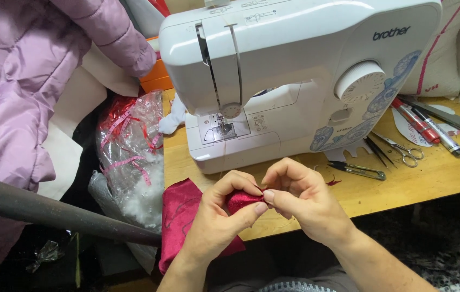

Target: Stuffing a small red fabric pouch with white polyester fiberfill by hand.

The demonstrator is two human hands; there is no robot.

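My left hand and my right hand meet in front of a white sewing machine. Between their fingertips they pinch a small bunched piece of dark red fabric. More of the same red cloth lies under my left hand and hangs over the front edge of the wooden table. Both hands are closed around the little red piece, thumbs touching it from the front.
Small scissors, thread snips, tweezers and marker pens lie right of the machine. A clear plastic bag with white stuffing and pink ribbon sits left. A lilac padded jacket and a dark pole are at far left.
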